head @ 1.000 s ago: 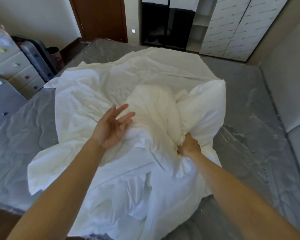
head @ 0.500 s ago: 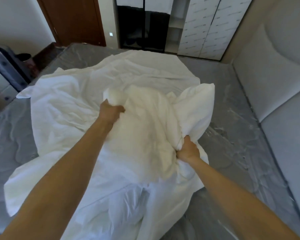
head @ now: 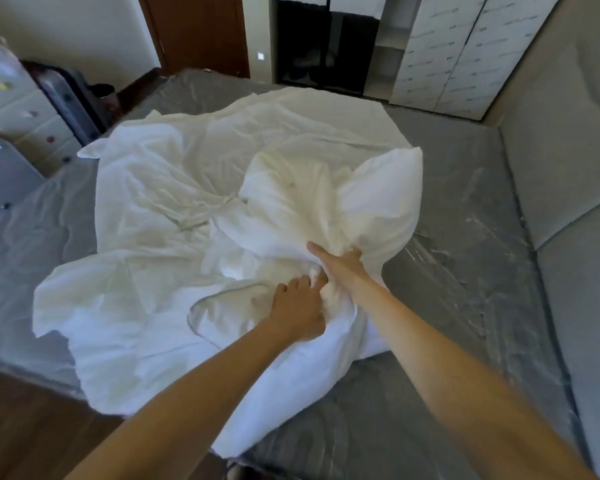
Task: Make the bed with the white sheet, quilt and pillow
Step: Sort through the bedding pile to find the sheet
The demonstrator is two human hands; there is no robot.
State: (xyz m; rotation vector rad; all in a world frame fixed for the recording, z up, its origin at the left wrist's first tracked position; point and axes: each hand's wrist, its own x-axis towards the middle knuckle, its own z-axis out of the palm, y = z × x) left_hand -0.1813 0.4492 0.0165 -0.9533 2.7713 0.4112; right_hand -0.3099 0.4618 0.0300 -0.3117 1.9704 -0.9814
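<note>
A crumpled white sheet (head: 160,237) lies spread over the middle of the grey plastic-wrapped mattress (head: 465,209). On top of it sits a cream quilt bundle (head: 291,192), with a white pillow (head: 385,199) leaning against its right side. My right hand (head: 340,261) grips the bunched fabric at the bottom of the quilt and pillow. Just below and to the left, my left hand (head: 298,310) has its fingers dug into the same bunch of white cloth, close to my right hand.
A padded grey headboard (head: 568,150) runs along the right side. White drawers (head: 21,123) and a dark suitcase (head: 66,98) stand at the left. A brown door (head: 201,32) and a wardrobe (head: 440,50) are behind the bed. Wooden floor (head: 25,427) shows at the lower left.
My left hand has come down from the top of the quilt bundle and now grasps the cloth beside my right hand. The quilt bundle has shifted to the right, toward the pillow.
</note>
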